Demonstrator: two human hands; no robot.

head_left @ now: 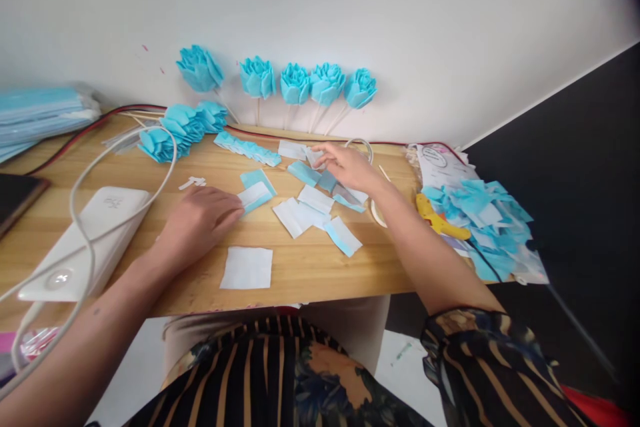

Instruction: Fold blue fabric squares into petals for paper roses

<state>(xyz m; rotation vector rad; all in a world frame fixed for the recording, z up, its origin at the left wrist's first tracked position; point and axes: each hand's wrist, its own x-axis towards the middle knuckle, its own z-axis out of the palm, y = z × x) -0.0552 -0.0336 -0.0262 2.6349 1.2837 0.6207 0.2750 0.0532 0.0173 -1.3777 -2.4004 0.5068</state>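
My left hand (203, 220) rests low over the table, fingers curled together, their tips at the near-left edge of a folded blue-and-white fabric piece (257, 192). Thumb and fingers meet at that edge; the grip is partly hidden. Further back, my right hand (345, 166) reaches over the scattered pieces with fingers stretched and apart. Just beneath its fingertips lies a thin whitish piece (315, 158). Between the hands are several more blue and white pieces, among them a white square (294, 217). Nearer to me is a separate white square (247, 268).
Blue fabric flowers (257, 77) on sticks lean against the wall, and more flowers (184, 124) lie at left. A white power bank (85, 244) with a looped cable is left. Right stand a yellow glue gun (440, 219) and a heap of blue pieces (493, 220).
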